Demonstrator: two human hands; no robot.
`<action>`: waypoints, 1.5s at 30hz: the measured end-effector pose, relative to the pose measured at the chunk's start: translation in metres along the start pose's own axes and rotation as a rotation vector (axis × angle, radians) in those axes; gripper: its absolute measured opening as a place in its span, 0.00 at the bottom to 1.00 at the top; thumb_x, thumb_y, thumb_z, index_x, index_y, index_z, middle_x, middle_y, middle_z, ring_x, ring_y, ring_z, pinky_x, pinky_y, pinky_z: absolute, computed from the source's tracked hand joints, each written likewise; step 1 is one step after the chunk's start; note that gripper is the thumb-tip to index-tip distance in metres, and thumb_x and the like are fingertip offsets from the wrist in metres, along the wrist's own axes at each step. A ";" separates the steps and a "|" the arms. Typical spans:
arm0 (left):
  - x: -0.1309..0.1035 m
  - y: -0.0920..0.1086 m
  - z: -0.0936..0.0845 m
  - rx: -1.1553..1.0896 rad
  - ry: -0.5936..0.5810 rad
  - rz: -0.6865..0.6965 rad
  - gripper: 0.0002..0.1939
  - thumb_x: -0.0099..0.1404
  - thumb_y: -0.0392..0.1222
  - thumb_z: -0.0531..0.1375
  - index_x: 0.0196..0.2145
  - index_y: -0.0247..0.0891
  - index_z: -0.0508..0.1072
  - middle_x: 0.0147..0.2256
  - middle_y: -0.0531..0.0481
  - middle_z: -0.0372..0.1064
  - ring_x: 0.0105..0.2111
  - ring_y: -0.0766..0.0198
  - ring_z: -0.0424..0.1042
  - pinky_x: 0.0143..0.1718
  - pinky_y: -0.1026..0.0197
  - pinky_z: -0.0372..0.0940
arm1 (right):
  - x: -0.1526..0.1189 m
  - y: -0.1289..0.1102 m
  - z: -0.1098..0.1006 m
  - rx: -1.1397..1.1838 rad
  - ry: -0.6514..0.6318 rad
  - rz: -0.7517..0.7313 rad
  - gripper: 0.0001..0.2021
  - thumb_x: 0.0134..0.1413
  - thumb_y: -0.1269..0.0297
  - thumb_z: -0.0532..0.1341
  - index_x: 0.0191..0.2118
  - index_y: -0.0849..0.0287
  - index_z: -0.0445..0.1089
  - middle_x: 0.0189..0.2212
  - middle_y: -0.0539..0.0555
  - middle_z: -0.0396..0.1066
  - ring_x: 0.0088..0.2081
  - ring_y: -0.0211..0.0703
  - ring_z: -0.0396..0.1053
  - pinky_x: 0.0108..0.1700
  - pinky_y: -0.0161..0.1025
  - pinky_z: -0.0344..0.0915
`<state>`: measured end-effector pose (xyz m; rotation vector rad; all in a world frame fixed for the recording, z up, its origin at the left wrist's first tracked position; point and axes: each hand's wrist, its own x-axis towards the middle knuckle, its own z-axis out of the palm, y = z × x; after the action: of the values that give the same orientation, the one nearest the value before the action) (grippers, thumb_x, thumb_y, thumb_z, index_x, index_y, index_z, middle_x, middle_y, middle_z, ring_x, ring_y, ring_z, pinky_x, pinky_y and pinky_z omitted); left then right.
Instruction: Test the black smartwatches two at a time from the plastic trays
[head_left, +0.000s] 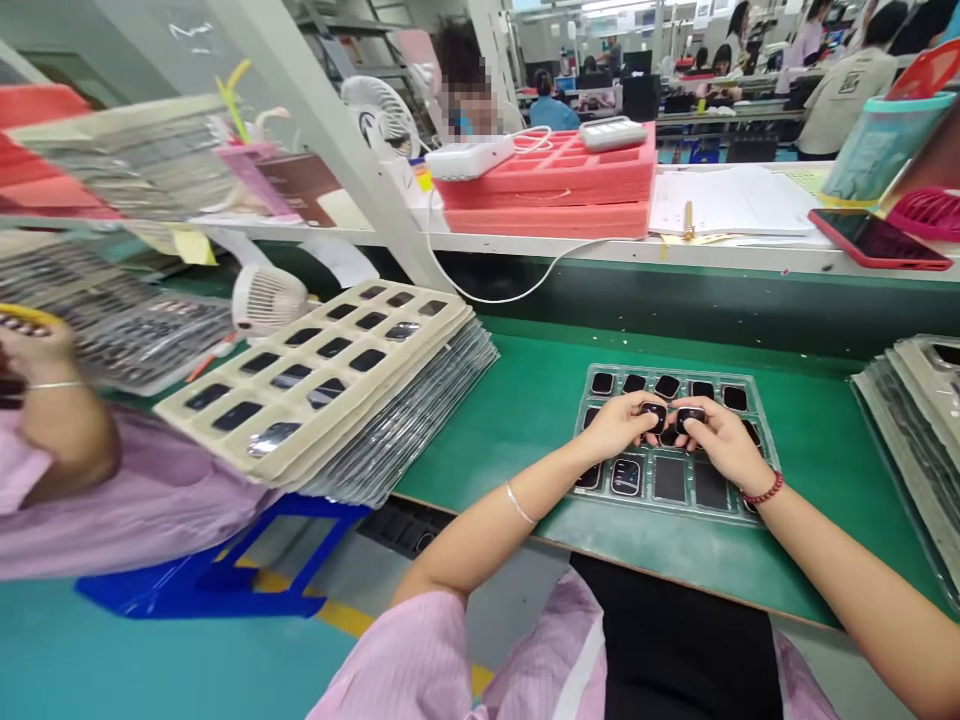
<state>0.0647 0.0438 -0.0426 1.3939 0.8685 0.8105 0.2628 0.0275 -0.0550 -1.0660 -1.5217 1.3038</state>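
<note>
My left hand (622,424) pinches a square smartwatch body (654,414) with a dark face and no strap. Close beside it, my right hand (724,445) grips a second smartwatch body (689,419), its thumb at the watch's lower edge. Both watches are held over a transparent plastic tray (660,509) that lies on the green bench. Several similar watch bodies sit in the tray's pockets, and one near the front, the lit watch (626,477), shows digits. My hands hide part of the middle row.
Left of the tray rises a tall stack of trays (360,400) with dark screens on top; more stacked trays (919,420) stand at the right edge. A shelf behind holds red foam (540,205) and a phone (877,235). A co-worker's arm (64,430) is at far left.
</note>
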 end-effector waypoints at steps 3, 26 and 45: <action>-0.001 0.001 0.000 0.021 0.015 -0.012 0.17 0.64 0.48 0.57 0.44 0.31 0.69 0.34 0.45 0.72 0.24 0.68 0.72 0.21 0.70 0.58 | 0.000 0.000 0.000 0.045 0.014 0.006 0.18 0.61 0.50 0.55 0.45 0.60 0.67 0.35 0.57 0.73 0.24 0.37 0.69 0.25 0.35 0.65; 0.005 -0.006 -0.002 0.035 0.123 0.079 0.20 0.53 0.31 0.60 0.45 0.34 0.68 0.37 0.47 0.70 0.33 0.66 0.71 0.33 0.66 0.65 | 0.001 0.000 0.001 0.030 -0.020 -0.009 0.20 0.54 0.64 0.57 0.54 0.57 0.61 0.46 0.59 0.70 0.36 0.41 0.72 0.29 0.35 0.68; 0.002 -0.004 -0.003 -0.034 0.075 -0.030 0.23 0.63 0.47 0.57 0.54 0.33 0.64 0.34 0.45 0.73 0.26 0.67 0.71 0.21 0.70 0.58 | 0.002 0.000 -0.001 0.103 0.020 0.049 0.23 0.53 0.60 0.61 0.55 0.59 0.63 0.43 0.59 0.73 0.32 0.39 0.72 0.29 0.34 0.69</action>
<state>0.0634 0.0471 -0.0466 1.3248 0.9268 0.8555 0.2635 0.0295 -0.0551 -1.0534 -1.4058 1.3859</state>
